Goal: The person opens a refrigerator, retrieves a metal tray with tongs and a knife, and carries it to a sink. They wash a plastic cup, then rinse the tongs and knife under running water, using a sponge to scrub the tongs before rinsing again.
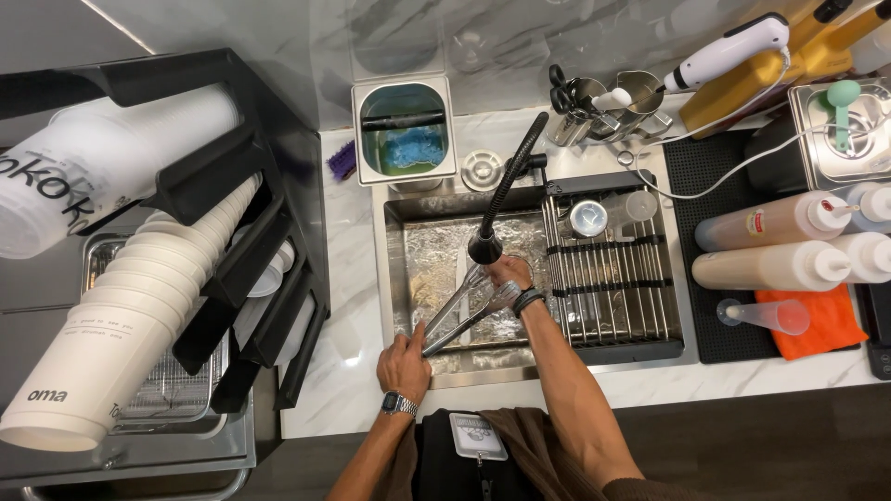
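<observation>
Head view: metal tongs [464,311] are held over the sink [464,278], slanting from its near edge up towards the black faucet head [484,249]. The handle end is gripped by the left hand [405,365], its fingers closed round it, at the sink's near rim. The tip end is met by the right hand [511,275], curled about the tips just under the faucet head; how tightly it grips cannot be told. Right of the sink a wire rack [608,278] is seen, with a clear cup [603,215] lying on it. Farther right of the sink, squeeze bottles [789,243] and an orange cloth [812,325] lie. Behind the sink stands a square container [404,130] with a blue sponge [413,148]. Left of the sink, stacked paper cups [139,306] are racked.
</observation>
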